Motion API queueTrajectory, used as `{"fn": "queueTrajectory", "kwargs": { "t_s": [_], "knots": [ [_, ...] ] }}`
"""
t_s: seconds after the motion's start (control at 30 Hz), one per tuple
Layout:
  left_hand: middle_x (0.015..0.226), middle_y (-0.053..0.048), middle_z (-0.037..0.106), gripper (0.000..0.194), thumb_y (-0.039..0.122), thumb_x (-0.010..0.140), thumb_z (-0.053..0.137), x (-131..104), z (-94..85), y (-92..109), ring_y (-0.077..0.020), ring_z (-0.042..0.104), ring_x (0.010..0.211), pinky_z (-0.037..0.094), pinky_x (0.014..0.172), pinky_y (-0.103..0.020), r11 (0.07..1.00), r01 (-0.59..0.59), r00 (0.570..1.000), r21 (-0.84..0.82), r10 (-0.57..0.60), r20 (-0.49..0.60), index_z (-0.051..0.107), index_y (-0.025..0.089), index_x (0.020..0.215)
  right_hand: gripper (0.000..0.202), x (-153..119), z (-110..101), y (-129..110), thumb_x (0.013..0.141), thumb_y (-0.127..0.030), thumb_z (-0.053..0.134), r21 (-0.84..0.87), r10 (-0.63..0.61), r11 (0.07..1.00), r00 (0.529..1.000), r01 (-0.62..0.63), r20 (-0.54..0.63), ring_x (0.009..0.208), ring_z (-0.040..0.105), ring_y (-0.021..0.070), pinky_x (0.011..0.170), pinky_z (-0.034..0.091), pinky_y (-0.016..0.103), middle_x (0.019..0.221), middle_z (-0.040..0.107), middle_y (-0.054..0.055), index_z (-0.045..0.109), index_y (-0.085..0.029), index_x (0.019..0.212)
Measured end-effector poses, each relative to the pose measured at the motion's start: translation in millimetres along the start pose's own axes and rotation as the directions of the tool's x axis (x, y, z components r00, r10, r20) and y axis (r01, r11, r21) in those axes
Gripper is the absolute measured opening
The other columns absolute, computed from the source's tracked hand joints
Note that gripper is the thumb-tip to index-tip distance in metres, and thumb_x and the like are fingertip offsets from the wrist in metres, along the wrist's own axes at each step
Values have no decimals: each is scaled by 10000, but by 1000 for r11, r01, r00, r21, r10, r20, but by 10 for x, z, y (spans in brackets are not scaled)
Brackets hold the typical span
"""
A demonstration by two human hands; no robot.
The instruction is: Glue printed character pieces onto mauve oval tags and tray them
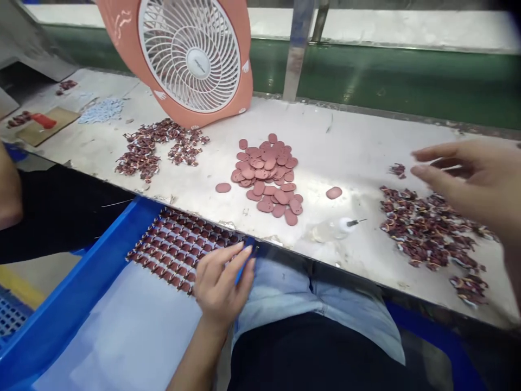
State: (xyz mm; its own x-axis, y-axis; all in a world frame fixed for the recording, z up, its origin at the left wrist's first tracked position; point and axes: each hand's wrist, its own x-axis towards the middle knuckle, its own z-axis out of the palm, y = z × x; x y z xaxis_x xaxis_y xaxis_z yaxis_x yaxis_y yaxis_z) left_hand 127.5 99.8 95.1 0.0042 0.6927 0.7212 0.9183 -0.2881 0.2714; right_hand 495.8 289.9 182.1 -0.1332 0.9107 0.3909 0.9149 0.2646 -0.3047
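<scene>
My left hand (223,282) is at the blue tray's right edge, fingers loosely bent and slightly apart, with nothing visible in them. Beside it, small dark reddish-brown pieces (175,247) stand in neat rows on a white sheet in the blue tray (77,277). Over on the right, my right hand (468,176) hovers above a heap of small brown figure-like pieces (427,228), thumb and fingers apart. One small loose piece (398,170) lies just left of its fingertips. A heap of flat reddish oval discs (268,174) sits mid-table, with a single disc (334,193) apart from it.
A clear bottle with a needle tip (331,229) lies near the table's front edge. An orange fan (240,81) stands behind another brown heap (142,149). Light-blue bits (101,110) and a board with a red object (44,120) are at left, near another person's arm (8,190).
</scene>
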Motion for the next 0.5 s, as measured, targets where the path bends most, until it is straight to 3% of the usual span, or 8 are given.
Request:
{"fn": "queueTrajectory", "kwargs": {
  "t_s": [0.13, 0.27, 0.4, 0.5],
  "knots": [
    [1192, -142, 713, 461, 429, 844, 726, 484, 383, 231, -292, 602, 1103, 429, 1003, -418, 985, -167, 972, -44, 172, 159, 669, 186, 1233, 194, -509, 6, -507, 925, -325, 632, 175, -96, 981, 995, 89, 29, 883, 699, 193, 760, 546, 331, 992, 746, 83, 733, -203, 1036],
    [1292, -149, 674, 571, 607, 851, 629, 543, 516, 289, -318, 545, 1186, 327, 1077, -455, 974, -224, 935, -30, 224, 276, 674, 204, 1254, 183, -820, 135, -722, 953, -287, 560, 256, -124, 961, 991, 107, 51, 976, 674, 238, 846, 535, 392, 1038, 712, 73, 690, -220, 1062],
    [1211, -90, 736, 430, 498, 865, 683, 437, 472, 253, -264, 618, 1115, 309, 1084, -421, 965, -246, 926, -92, 262, 272, 689, 251, 1216, 317, -982, 242, -863, 912, -288, 608, 421, -172, 902, 974, 94, 150, 1074, 634, 256, 898, 529, 405, 1156, 675, 85, 608, -241, 1226],
    [1107, -11, 783, 285, 184, 891, 687, 361, 416, 245, -172, 694, 980, 324, 1062, -372, 944, -268, 926, -193, 308, 217, 699, 280, 1160, 536, -1001, 345, -992, 828, -348, 715, 526, -195, 849, 956, 53, 219, 1173, 573, 307, 974, 494, 464, 1266, 627, 106, 533, -239, 1320]
  ]
}}
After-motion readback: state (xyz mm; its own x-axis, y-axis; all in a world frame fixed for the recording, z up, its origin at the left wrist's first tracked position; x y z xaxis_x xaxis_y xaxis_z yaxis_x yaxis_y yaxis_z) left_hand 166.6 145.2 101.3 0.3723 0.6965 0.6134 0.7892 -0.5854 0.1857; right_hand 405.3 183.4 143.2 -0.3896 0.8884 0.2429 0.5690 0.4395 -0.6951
